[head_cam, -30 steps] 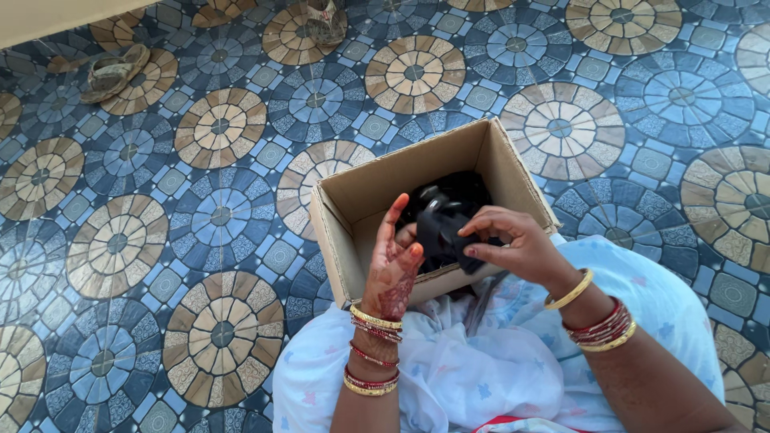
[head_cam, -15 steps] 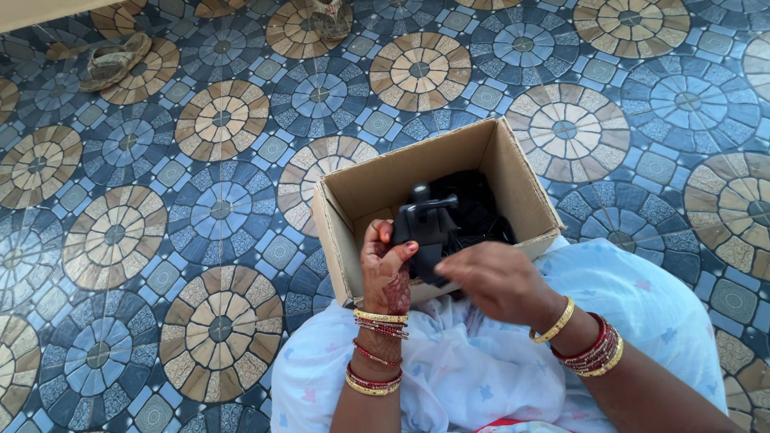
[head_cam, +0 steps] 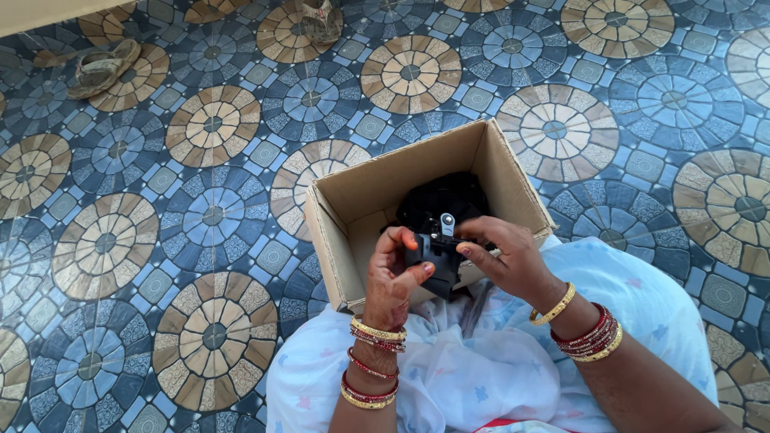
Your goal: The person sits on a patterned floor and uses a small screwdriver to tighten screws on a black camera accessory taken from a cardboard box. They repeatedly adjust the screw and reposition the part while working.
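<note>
Sandal [head_cam: 103,68] lies far left on the patterned tile floor [head_cam: 120,240]. Left hand [head_cam: 391,277] grips the small black device [head_cam: 433,255], fingers curled on its left edge, thumb pressed to the front. Device sits above the near rim of the open cardboard box [head_cam: 353,200]. Looks rigid, light, hard plastic; side edges seem safest to grip. Right hand [head_cam: 509,261] pinches its right side; more black items lie in the box.

device [head_cam: 433,250] between both hands, over box [head_cam: 353,192], sandal [head_cam: 103,68] far left behind
</note>
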